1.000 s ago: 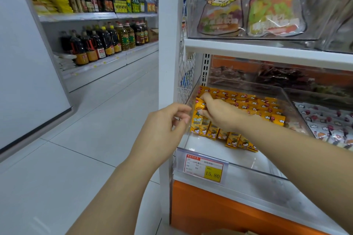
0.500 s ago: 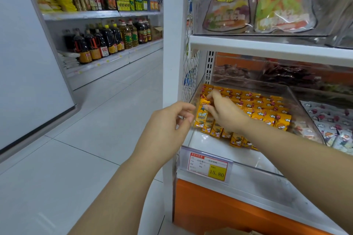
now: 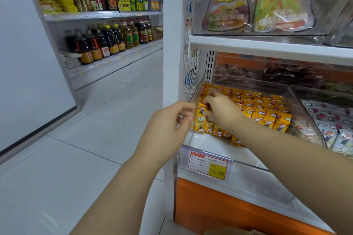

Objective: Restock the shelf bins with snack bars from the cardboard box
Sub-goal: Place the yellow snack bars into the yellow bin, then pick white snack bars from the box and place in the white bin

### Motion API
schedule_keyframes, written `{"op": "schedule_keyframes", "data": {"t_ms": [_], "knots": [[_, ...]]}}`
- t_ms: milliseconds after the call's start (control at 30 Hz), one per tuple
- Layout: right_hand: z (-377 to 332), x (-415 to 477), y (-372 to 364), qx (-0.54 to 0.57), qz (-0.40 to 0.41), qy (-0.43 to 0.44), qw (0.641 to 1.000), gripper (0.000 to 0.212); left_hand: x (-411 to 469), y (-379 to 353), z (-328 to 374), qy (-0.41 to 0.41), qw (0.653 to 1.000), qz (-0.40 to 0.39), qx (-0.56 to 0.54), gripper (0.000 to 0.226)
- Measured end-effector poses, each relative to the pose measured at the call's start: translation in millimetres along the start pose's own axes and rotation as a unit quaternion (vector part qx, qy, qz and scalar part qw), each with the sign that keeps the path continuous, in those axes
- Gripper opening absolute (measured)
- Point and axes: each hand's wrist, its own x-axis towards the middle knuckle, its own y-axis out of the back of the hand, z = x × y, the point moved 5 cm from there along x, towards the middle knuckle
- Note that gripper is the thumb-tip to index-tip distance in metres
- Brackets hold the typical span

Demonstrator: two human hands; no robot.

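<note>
Seen from the head camera, a clear plastic bin (image 3: 206, 142) sits on the lower shelf (image 3: 267, 192) of a white and orange rack, at its left end beside the white upright post (image 3: 172, 44). Rows of yellow snack bars (image 3: 267, 114) stand in the far half of the bin, while the near part of its floor is bare.

The right hand (image 3: 221, 108) reaches into the bin from the right. Its fingers are curled over the top of the leftmost snack bar (image 3: 200, 118), which stands upright against the bin's left wall, and they grip it.

The left hand (image 3: 168, 126) is just outside that left wall, with its fingers curled and their tips at the wall's edge. Whether they pinch the wall or only touch it cannot be told.

A red and yellow price tag (image 3: 208, 164) reading 15.80 hangs on the bin's near lip. To the right, another bin holds white packets (image 3: 334, 126). On the shelf above (image 3: 267, 46), a clear bin holds bagged snacks (image 3: 282, 5).

A sliver of the cardboard box (image 3: 229, 232) shows at the bottom edge, below the rack.

Far to the left, across the tiled floor (image 3: 95, 139), other shelves carry dark and yellow oil bottles (image 3: 107, 42).
</note>
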Motion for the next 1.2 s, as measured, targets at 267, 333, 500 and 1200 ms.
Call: {"op": "schedule_keyframes", "data": {"t_ms": [267, 333, 500, 1200], "knots": [[-5.9, -22.1, 37.3, 0.087, 0.042, 0.027, 0.995, 0.049, -2.1, -1.2, 5.5, -0.002, 1.000, 0.006, 0.014, 0.023], [-8.9, -46.3, 51.4, 0.110, 0.055, 0.044, 0.991, 0.040, -8.5, -3.8, 14.2, -0.006, 1.000, 0.013, 0.013, 0.023], [-2.9, -141.1, 86.3, 0.167, 0.099, 0.064, 0.979, 0.023, -40.8, -37.0, 52.9, -0.050, 0.998, -0.023, 0.002, 0.023], [160.2, -484.4, -37.6, 0.113, -0.274, -0.272, 0.915, 0.060, -216.0, -254.4, 12.7, 0.054, 0.882, -0.446, 0.145, 0.039]]}}
